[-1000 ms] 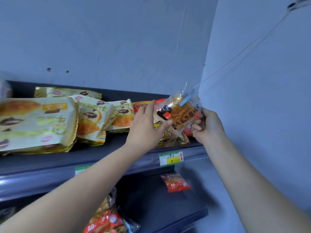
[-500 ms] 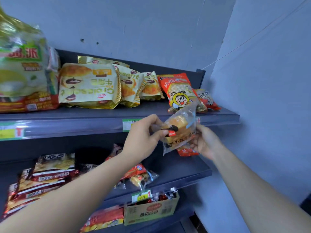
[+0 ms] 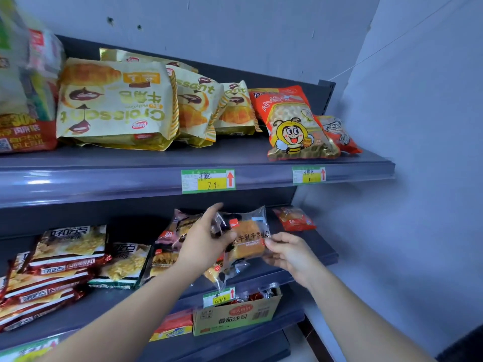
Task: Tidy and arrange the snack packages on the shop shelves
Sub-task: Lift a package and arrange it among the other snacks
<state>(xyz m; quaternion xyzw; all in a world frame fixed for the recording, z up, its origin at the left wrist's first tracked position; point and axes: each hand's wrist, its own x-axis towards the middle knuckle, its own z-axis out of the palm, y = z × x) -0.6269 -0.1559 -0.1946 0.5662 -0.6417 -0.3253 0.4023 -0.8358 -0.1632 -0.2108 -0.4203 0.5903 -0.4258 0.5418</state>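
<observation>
Left fingers are curled round the left end of the clear bread packet, thumb on its front, index finger sticking up free. Right fingertips pinch its right edge. So both our hands grasp the one packet: left hand from the left, right hand from lower right.

The packet is roughly level with the label toward us. We hold it in front of the middle shelf, just under the upper shelf's rail. More clear packets lie on the shelf below and left of it. We cannot tell whether the held one touches them.

Same shelf:
- Small red packet at the back right, apart from the rest.
- Red-and-white packs stacked on the left, overlapping.

Upper shelf:
- Yellow croissant bags in a row. The big front one has its print upside down.
- Orange bee bag to their right, leaning back, with a red bag just behind it.
- Far left is a blurred bag, print unreadable.
- Two price tags on the rail, one mid-span and one under the bee bag.

Lower shelf: a cardboard box with packets inside, and a red-yellow pack just left of it. A third tag sits on the middle rail above the box.
</observation>
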